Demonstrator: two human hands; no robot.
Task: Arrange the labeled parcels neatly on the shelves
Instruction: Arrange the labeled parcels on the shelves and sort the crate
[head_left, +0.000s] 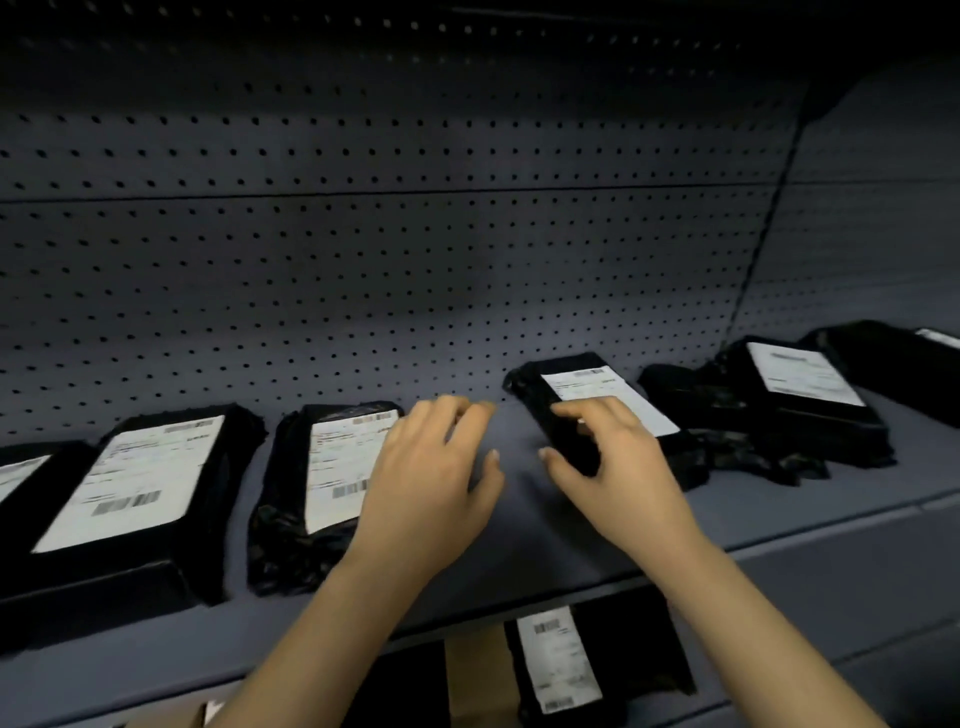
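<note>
Several black parcels with white labels lie in a row on a grey shelf (519, 592). My left hand (431, 478) hovers with relaxed fingers over the right edge of the middle parcel (332, 467), holding nothing. My right hand (618, 462) reaches with spread fingers onto the near end of a narrower parcel (587, 395); whether it touches is unclear. Another labeled parcel (140, 478) lies further left. One more (802, 382) lies to the right.
A pegboard wall (415, 260) backs the shelf. A further black parcel (904, 364) sits at the far right and one (21, 478) at the far left edge. Below the shelf lie another labeled parcel (563, 660) and a brown cardboard piece (475, 670).
</note>
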